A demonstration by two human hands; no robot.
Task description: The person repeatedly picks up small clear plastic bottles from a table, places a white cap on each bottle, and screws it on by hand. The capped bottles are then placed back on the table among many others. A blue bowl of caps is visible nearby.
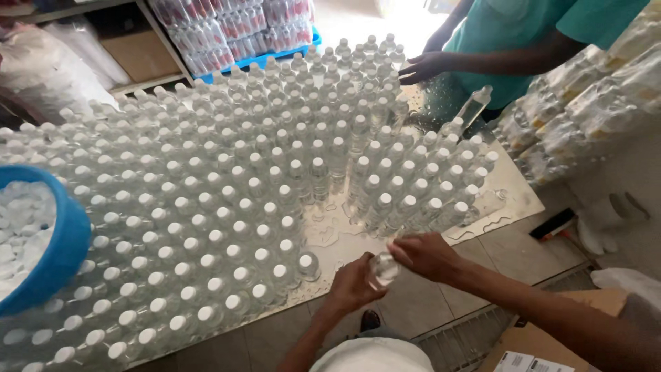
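While capped bottles crowd the table, both hands grip one bottle.

A wet metal counter carries a very large crowd of small clear bottles with white caps, standing upright and close together in rows. On the far right side one clear bottle is tilted, just beside another person's hand; this person wears a teal shirt. At the left edge a blue tub holds many loose white caps. Behind the counter, packs of bottles with red labels rest on a blue pallet. At the right, more wrapped packs are stacked. A cardboard box lies low at the right, on the tiled floor.
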